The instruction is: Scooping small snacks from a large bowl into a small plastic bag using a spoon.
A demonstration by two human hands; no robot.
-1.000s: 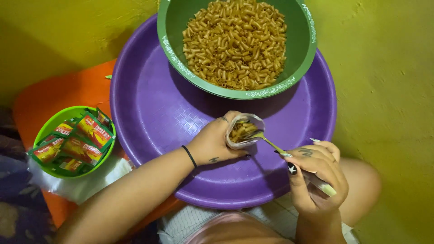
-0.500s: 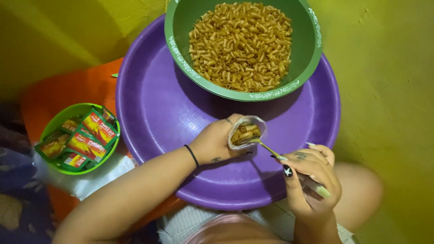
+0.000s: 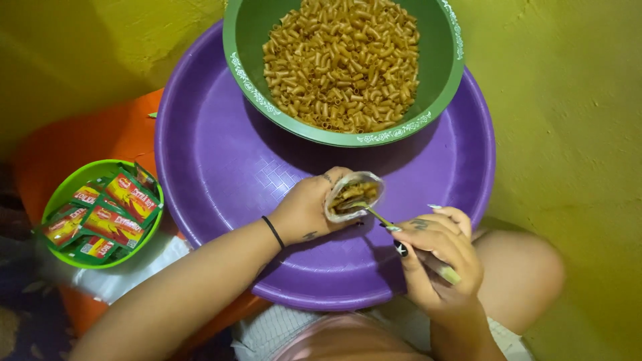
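My left hand (image 3: 309,208) holds a small clear plastic bag (image 3: 352,196) open over the big purple basin (image 3: 214,154); the bag is partly filled with brown macaroni pieces. My right hand (image 3: 438,257) grips a metal spoon (image 3: 376,213) whose bowl is inside the bag's mouth. A black band sits on my left wrist. Behind the bag, a large green bowl (image 3: 247,73) rests in the basin, heaped with macaroni snacks (image 3: 344,60).
At the left, a small light-green bowl (image 3: 63,194) holds several red and green sachets (image 3: 110,217), standing on an orange surface (image 3: 100,137) with white cloth under it. Yellow floor surrounds everything. My knee (image 3: 521,274) is at the lower right.
The view has shifted slightly. The spoon has stayed in the bag's mouth, and both hands have kept their hold.
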